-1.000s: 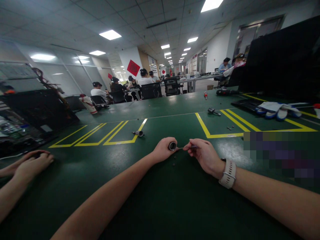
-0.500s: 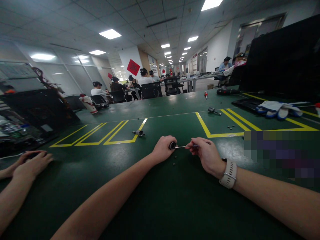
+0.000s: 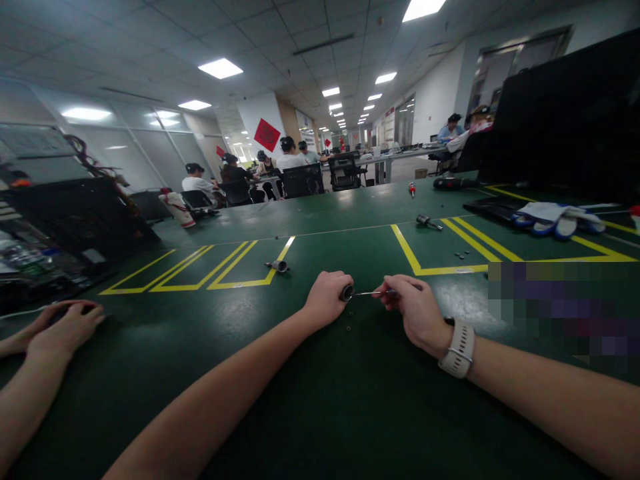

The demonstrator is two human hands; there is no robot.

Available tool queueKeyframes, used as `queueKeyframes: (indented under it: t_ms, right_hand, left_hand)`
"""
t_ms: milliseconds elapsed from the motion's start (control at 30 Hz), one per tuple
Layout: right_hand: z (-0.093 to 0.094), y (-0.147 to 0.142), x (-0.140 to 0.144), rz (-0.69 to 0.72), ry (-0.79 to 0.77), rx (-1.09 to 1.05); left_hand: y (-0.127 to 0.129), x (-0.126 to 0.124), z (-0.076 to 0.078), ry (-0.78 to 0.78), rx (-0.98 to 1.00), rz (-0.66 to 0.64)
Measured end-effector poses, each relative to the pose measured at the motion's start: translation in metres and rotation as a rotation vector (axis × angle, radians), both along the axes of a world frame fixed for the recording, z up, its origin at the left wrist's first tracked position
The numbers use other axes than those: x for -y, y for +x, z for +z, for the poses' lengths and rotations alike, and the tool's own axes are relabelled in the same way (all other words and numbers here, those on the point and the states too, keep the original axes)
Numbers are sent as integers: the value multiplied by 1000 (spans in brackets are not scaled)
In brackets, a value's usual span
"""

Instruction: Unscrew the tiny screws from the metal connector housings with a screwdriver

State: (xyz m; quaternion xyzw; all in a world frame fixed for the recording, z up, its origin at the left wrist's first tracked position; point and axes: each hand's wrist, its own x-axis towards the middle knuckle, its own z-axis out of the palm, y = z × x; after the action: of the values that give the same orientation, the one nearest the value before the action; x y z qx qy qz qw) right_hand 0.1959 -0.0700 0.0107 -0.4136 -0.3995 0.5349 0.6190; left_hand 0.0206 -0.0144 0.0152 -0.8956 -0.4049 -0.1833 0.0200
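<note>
My left hand is closed around a dark cylindrical metal part, whose round open end faces right. My right hand, with a pale watch on the wrist, grips a screwdriver with a thin metal shaft. The shaft points left, its tip at or just by the part's opening; whether it reaches inside I cannot tell. Most of the handle is hidden by the fingers. Two tiny ring-like pieces lie on the green table just under the part.
Similar metal parts lie ahead, one at left and one at right. Small bits rest inside yellow tape. Farther right are gloves and a black power tool. A co-worker's hands are at far left.
The screwdriver has shifted slightly right, and the cylindrical part has turned and moved a little in my left hand. The co-worker's hands have moved slightly.
</note>
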Motion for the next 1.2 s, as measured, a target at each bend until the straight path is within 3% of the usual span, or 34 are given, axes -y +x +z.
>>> queueKeyframes:
  t_ms: [333, 733, 867, 1000, 1200]
  right_hand:
    - [1, 3, 2, 66, -35, 26]
    - [5, 1, 7, 183, 8, 212]
    - [2, 0, 5, 180, 31, 189]
    - [6, 0, 5, 120, -5, 127]
    - [4, 3, -3, -110, -30, -42]
  left_hand:
    - [0, 0, 0, -46, 43, 47]
    - [0, -3, -2, -78, 152, 69]
    - [-1, -4, -2, -101, 241, 139]
    - [-2, -5, -1, -134, 378, 215]
    - [-9, -4, 4, -306, 317, 112]
